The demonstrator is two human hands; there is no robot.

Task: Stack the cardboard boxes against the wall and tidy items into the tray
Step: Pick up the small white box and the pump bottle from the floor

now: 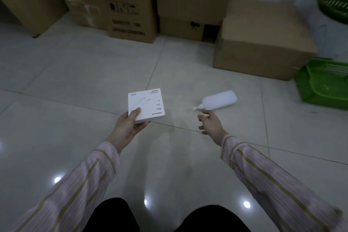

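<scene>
While gripping one white box (pixel 146 104), left hand (pixel 130 128); right hand (pixel 211 123) spread above one bottle (pixel 218 100).

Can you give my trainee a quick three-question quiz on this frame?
1. True or false: the left hand holds a white box.
2. How does the bottle sit? A) upright in the tray B) on its side on the floor C) on a cardboard box
3. Fill in: the green tray sits beside a ______ box.

Key:
1. True; the thumb lies on top of it.
2. B; the open right hand reaches toward it without touching.
3. Cardboard.
</scene>
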